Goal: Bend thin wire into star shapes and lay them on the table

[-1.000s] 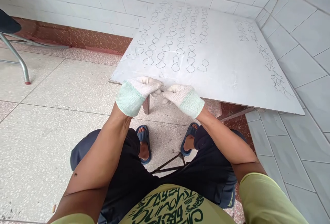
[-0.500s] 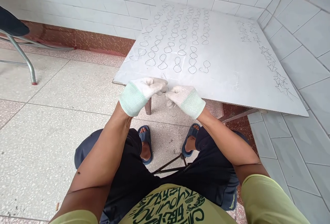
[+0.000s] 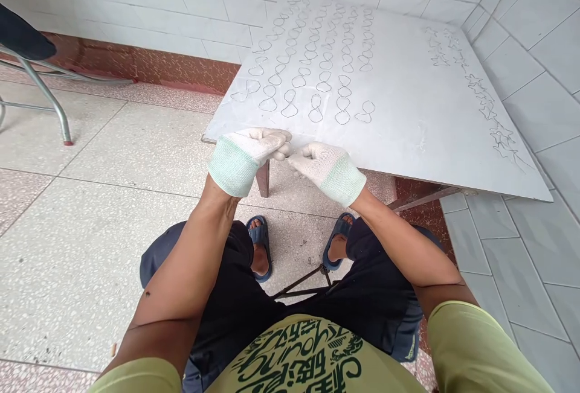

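Observation:
Both my hands wear white gloves with pale green cuffs and meet at the front edge of the white board (image 3: 399,121). My left hand (image 3: 254,151) has its thumb and fingers closed in a pinch. Close beside it, my right hand (image 3: 324,166) also pinches, fingertips almost touching those of the left. Between them is a thin wire, mostly hidden by the fingers; its shape cannot be made out. Beyond the hands, several bent wire figure-eights (image 3: 343,101) lie in rows on the board. The nearest sit just past my fingertips.
Star-shaped wire pieces (image 3: 488,106) lie in a line along the board's right side. A wooden leg (image 3: 263,178) shows under the front edge. Tiled walls (image 3: 217,12) border the back and right. At far left stands a metal-legged chair (image 3: 52,100).
The wire loop that hung below my right hand and the end that stuck up by the left no longer show clearly. My hands stay together; the view has shifted slightly.

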`<state>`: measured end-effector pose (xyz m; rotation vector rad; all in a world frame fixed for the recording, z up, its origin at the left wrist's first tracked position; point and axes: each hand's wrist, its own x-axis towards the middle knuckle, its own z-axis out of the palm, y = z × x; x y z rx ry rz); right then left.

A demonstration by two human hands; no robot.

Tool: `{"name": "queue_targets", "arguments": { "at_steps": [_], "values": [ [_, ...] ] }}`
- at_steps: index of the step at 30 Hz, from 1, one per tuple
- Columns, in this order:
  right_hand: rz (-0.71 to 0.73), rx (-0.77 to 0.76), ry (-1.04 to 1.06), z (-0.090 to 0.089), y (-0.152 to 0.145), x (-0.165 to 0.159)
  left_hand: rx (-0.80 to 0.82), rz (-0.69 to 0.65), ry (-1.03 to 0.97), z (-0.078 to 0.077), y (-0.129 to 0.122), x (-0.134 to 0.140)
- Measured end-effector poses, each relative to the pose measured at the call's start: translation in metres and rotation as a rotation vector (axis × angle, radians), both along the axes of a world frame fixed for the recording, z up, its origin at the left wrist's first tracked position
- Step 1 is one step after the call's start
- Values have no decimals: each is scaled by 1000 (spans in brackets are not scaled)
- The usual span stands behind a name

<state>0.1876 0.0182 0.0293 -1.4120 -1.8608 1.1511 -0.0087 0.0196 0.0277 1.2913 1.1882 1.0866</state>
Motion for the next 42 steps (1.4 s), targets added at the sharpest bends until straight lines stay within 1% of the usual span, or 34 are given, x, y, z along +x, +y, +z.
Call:
{"name": "queue_targets", "arguments": {
  "at_steps": [3,6,8,10,12,16,19,22,26,31,33,35,37,40,42],
  "values": [
    [-34,43,21,-5,0,2,-12,-60,3,-1,1,-2],
    [-73,107,97,-15,1,3,-7,-6,70,-8,2,-4],
    [-85,143,100,-19,1,3,-23,23,117,-12,3,-5],
    [-99,194,63,-17,0,4,-24,46,124,-14,3,-4],
    [-93,271,12,-13,-1,4,4,79,78,-14,3,-1],
    [27,446,-162,-10,-1,7,16,106,-52,-8,0,6],
    [45,583,-297,-15,1,10,12,104,-96,-5,-1,10],
    [78,703,-387,-19,2,14,23,103,-116,-4,-2,11],
    [190,817,-496,-17,4,18,14,49,-93,-4,-1,7],
    [378,917,-686,-5,4,23,-62,-22,-7,-7,4,-4],
    [492,929,-750,3,2,23,-96,-92,26,-10,6,-8],
    [607,899,-793,10,0,21,-142,-181,61,-13,7,-11],
    [682,858,-804,17,-3,20,-178,-256,113,-15,7,-13],
    [704,762,-749,22,-3,19,-181,-295,179,-15,8,-14],
    [686,688,-626,21,-2,22,-178,-309,170,-15,9,-16]
  ]
}}
